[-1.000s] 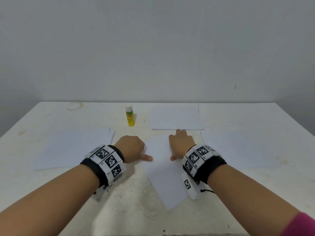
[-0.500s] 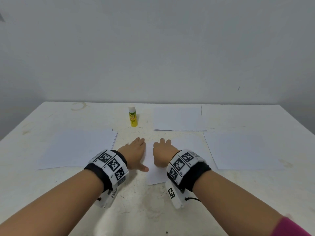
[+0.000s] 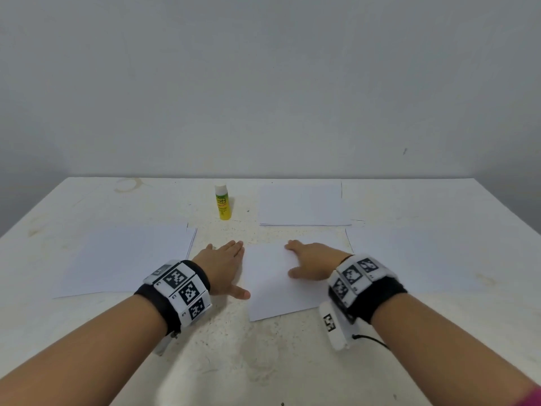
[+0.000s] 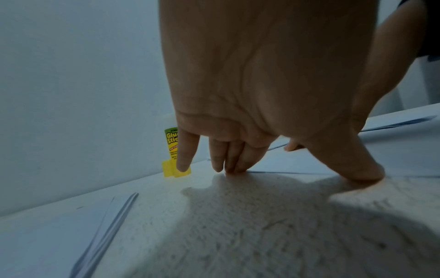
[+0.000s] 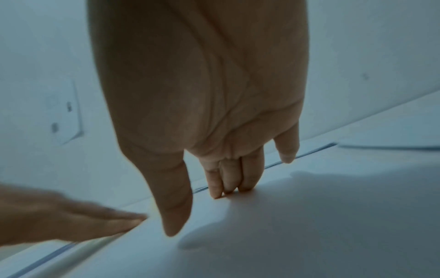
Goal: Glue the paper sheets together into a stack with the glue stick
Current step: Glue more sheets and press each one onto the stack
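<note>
A white paper sheet (image 3: 273, 284) lies in the middle of the table between my hands. My left hand (image 3: 225, 263) lies flat with straight fingers at the sheet's left edge, thumb tip touching that edge. My right hand (image 3: 310, 260) rests flat on the sheet's right part, fingers straight. In the right wrist view the right fingertips (image 5: 228, 188) press the sheet (image 5: 309, 225). The yellow-green glue stick (image 3: 223, 201) stands upright with its white cap on, behind the left hand. The glue stick (image 4: 171, 150) also shows in the left wrist view.
A paper pile (image 3: 123, 259) lies at the left, another pile (image 3: 303, 205) at the back centre, and a sheet (image 3: 409, 259) at the right. The table (image 3: 234, 361) is white and speckled, with a wall behind it.
The middle sheet has turned from a diagonal lie to nearly square with the table. Both hands spread apart and flattened, the right sliding rightward on the sheet.
</note>
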Demonstrator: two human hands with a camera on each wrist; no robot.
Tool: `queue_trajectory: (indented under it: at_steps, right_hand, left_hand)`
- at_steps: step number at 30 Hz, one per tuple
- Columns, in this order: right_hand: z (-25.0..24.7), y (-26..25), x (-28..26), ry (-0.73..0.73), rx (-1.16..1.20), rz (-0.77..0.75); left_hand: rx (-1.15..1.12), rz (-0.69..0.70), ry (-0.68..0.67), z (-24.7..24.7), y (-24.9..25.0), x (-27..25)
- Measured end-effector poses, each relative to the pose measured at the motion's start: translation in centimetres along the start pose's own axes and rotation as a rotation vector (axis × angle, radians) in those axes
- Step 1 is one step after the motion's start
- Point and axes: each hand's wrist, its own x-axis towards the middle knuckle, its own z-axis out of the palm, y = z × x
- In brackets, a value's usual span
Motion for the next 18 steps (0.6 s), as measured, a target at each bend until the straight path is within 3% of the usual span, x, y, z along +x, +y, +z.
queue_trajectory:
  at_steps: [5, 11, 16, 18]
  right_hand:
    - [-1.4, 4.6, -1.3, 0.053, 0.007, 0.139]
    - [-0.9, 3.0, -1.1, 0.142, -0.077, 0.167]
    - [0.2, 1.3, -0.8, 0.194, -0.153, 0.189]
    - [0.5, 0.6, -0.8, 0.176, -0.140, 0.192]
  left_hand:
    - [-0.002, 0.011, 0.007, 0.0, 0.0, 0.0]
    - [-0.045, 0.051, 0.021, -0.7, -1.2, -0.2]
    - [-0.043, -0.059, 0.216, -2.0, -1.0, 0.5]
    - [-0.045, 0.004, 0.342, -1.9, 0.2, 0.7]
